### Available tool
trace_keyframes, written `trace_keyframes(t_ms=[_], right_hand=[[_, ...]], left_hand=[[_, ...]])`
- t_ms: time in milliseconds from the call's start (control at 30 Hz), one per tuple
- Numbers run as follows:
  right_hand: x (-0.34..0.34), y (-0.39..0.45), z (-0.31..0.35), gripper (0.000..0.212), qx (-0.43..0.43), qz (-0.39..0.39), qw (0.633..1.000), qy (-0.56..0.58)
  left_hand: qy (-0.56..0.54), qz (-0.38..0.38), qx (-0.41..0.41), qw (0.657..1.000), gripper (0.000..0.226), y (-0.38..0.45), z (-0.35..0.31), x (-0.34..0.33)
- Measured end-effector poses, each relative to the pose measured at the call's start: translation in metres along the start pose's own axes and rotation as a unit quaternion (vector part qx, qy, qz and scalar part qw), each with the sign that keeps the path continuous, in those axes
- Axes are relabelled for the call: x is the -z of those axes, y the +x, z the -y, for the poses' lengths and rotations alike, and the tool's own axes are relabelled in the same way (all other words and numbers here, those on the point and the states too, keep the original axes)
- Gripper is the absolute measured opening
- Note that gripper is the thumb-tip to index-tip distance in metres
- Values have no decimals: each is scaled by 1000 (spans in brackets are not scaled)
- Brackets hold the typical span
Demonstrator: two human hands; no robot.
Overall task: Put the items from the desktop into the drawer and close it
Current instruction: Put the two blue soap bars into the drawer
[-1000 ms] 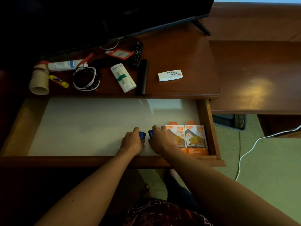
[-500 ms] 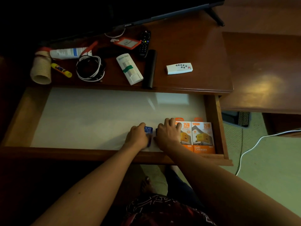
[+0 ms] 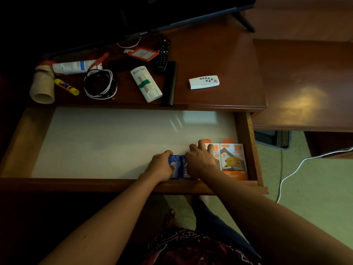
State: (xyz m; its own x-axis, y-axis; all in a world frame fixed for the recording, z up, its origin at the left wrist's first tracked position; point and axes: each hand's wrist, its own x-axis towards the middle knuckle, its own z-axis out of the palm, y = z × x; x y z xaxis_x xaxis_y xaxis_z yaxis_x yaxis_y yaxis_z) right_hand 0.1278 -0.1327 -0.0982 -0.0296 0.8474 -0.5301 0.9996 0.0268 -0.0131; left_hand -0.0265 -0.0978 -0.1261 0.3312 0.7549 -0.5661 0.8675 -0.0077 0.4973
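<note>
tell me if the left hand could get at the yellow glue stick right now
Probably not at once: the left hand holds a blue box in the drawer. Once free, nothing blocks the glue stick.

Single head-worn wide-angle view, looking steeply down, close over open wooden drawer and reddish-brown desktop.

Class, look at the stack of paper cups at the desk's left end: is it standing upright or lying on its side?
Lying on its side. The stack of paper cups rests lengthwise on the desk, its open mouth facing the drawer.
</note>
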Motion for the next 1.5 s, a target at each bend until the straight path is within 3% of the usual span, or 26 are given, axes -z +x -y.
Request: trace_keyframes(t_ms=[967, 1133, 1267, 1500], right_hand=[[-14, -3, 5, 36, -38, -14, 999, 32], [-16, -6, 3, 52, -51, -52, 995, 69], [-10, -13, 3, 53, -56, -81, 989, 109], [24, -14, 5, 51, -93, -158, 970, 159]], left_hand=[[-25, 5, 12, 1000, 39, -4, -7, -3], [-22, 9, 9, 1000, 45, -8, -8, -1], [11, 1, 17, 1000, 60, -13, -11, 3], [66, -91, -57, 992, 47, -22, -50, 41]])
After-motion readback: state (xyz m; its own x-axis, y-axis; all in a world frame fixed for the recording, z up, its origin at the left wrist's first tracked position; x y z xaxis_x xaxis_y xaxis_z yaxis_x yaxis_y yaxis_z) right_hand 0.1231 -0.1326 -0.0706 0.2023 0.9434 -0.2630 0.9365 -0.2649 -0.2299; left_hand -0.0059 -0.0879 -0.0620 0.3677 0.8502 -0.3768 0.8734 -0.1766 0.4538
